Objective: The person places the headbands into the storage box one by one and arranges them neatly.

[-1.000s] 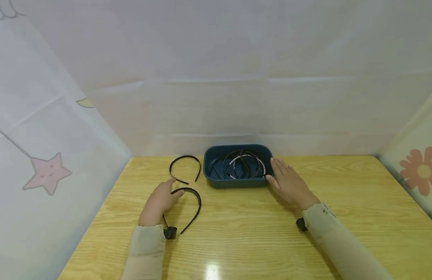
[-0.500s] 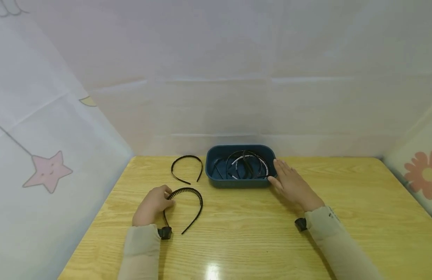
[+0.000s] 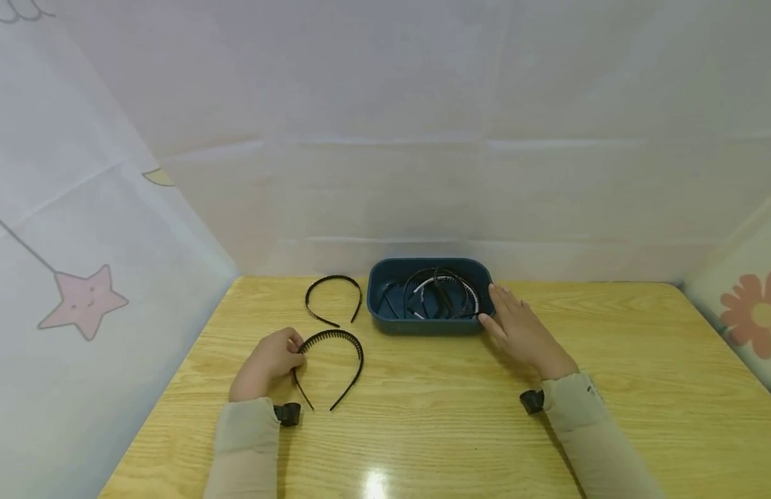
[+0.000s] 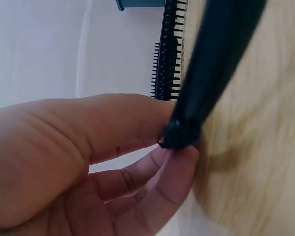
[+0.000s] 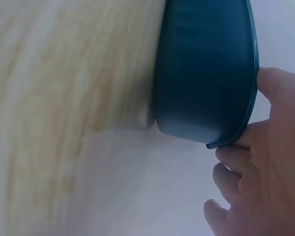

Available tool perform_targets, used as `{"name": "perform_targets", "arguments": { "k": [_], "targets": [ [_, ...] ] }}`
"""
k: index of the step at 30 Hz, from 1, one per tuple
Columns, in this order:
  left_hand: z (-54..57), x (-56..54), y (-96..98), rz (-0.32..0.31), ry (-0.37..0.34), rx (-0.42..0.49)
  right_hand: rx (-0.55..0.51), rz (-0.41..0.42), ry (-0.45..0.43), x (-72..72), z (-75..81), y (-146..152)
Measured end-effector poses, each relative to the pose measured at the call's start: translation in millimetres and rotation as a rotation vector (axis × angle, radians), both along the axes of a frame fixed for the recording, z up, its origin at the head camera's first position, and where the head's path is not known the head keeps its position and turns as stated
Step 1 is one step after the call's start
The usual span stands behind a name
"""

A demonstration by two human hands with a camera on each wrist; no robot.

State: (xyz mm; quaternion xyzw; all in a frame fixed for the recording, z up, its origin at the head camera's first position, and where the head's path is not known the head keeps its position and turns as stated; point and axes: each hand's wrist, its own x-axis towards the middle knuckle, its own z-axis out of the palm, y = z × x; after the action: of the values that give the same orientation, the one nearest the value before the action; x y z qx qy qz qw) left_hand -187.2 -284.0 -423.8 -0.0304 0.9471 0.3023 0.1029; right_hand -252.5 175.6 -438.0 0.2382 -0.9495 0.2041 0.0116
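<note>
My left hand (image 3: 270, 362) pinches the left side of a black toothed headband (image 3: 335, 333) between thumb and fingers. Up close in the left wrist view, the headband (image 4: 219, 64) runs out past the fingertips, teeth showing behind it. In the head view, both its free ends point toward me. My right hand (image 3: 524, 337) rests at the right end of a dark blue bin (image 3: 423, 328), fingers loosely extended. Thumb and fingers touch the rim of the bin (image 5: 206, 73) in the right wrist view. Several black and white headbands (image 3: 448, 294) lie inside it.
Another thin black headband (image 3: 333, 278) lies on the wood-grain table (image 3: 410, 416), left of the bin and behind the pinched one. A pale sheet (image 3: 385, 187) hangs along the table's back edge. Patterned sheets flank both sides.
My left hand has drawn left from over the toothed headband and now pinches its side. The headband has shifted slightly, its ends farther from me. My right hand stays at the bin.
</note>
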Motion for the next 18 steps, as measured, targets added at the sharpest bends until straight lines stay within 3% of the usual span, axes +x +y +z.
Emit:
{"name": "perform_targets", "arguments": {
  "k": [3, 12, 18],
  "targets": [
    [-1.7, -0.4, -2.2, 0.028, -0.005, 0.049, 0.004, -0.003, -0.012, -0.5, -0.5, 0.6],
    [-6.0, -2.3, -2.1, 0.112, -0.060, 0.361, 0.017, -0.012, -0.009, -0.3, 0.6, 1.7],
    [-3.9, -0.5, -1.8, 0.090, -0.046, 0.413, 0.055, -0.028, 0.015, 0.1, -0.3, -0.3]
  ]
}}
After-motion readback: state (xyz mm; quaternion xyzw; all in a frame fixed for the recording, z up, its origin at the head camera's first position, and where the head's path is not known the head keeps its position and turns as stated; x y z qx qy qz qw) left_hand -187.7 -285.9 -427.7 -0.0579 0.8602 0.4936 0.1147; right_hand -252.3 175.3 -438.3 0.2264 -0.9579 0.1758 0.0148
